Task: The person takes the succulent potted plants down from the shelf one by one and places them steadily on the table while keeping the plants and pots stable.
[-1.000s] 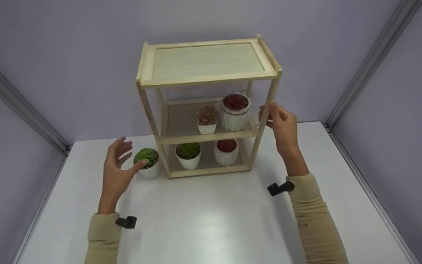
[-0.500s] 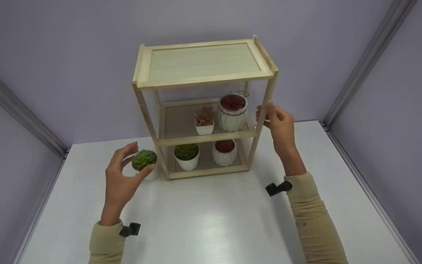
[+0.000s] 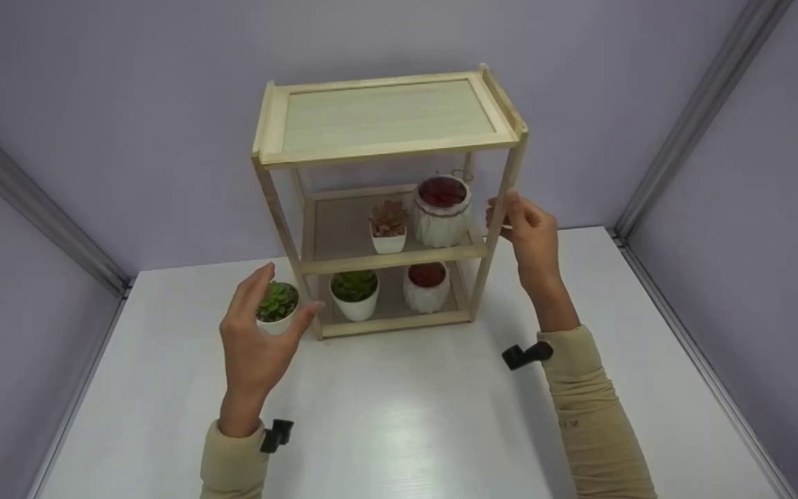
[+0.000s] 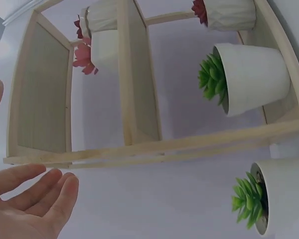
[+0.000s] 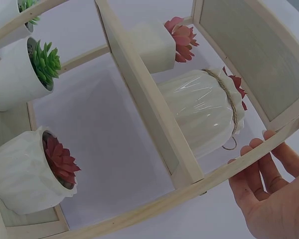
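A three-tier wooden shelf (image 3: 388,154) stands at the back of the white table. My right hand (image 3: 536,244) grips its right front post, the fingers curled behind the wood in the right wrist view. Left of the shelf, a green succulent (image 3: 279,301) in a round white pot stands on the table. My left hand (image 3: 258,350) is in front of this pot, thumb and fingers spread wide with nothing between them, and overlaps it in the head view. From the left wrist, that hand's fingers (image 4: 62,201) appear near the shelf's left post, with the pot (image 4: 289,199) farther down the view.
The middle tier bears a small pink succulent (image 3: 388,229) and a large ribbed white pot (image 3: 442,222) tied with twine (image 5: 224,92). On the bottom tier stand another green succulent (image 3: 355,298) and a red one (image 3: 427,290). Walls (image 3: 399,34) enclose the table.
My left hand has moved right, from beside the left pot to in front of it, and its fingers have spread wider. The right hand keeps its place on the post.
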`<state>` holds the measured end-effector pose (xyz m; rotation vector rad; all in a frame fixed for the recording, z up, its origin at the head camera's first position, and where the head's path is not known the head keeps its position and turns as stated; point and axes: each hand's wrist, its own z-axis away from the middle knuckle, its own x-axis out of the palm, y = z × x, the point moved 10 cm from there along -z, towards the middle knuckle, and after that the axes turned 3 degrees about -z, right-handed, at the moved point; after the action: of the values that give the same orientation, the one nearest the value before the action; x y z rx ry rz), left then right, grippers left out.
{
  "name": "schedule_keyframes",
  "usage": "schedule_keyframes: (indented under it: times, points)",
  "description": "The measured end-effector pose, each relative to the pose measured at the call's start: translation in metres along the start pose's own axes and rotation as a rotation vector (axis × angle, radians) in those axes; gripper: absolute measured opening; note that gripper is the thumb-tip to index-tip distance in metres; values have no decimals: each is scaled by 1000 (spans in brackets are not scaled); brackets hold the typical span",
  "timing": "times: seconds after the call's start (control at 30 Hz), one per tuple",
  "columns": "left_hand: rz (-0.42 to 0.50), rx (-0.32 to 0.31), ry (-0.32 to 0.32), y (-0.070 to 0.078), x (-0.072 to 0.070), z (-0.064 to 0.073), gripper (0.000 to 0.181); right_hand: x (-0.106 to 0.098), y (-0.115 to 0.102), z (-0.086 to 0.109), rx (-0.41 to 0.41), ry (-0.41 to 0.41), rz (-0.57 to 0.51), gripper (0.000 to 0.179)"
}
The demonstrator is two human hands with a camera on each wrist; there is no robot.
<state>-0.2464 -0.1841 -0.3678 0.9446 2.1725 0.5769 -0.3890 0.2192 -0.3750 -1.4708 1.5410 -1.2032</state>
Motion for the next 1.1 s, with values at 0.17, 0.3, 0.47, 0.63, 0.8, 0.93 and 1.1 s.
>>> schedule_keyframes:
  times: [0.17,0.3,0.47,0.63,0.8,0.93,1.1]
  points:
    - [74,-28,13,13,8,-3,75,-1,1,0,2,4,0,49]
    - [130,-32,64,22,14,-7,70,-2,2,-1,7,3,-15,47]
    - [156,-53,123,32,23,-8,68,-2,2,0,19,6,-25,39]
    - [253,-114,165,37,33,-8,69,-1,1,2,16,4,-21,39]
    - [277,-133,181,45,47,-9,76,-2,2,2,6,12,-13,39]
    - [208,-134,220,48,60,-8,81,-3,2,2,-5,23,-12,39]
    - [101,-144,275,49,76,-5,86,0,3,1,-10,21,-4,40]
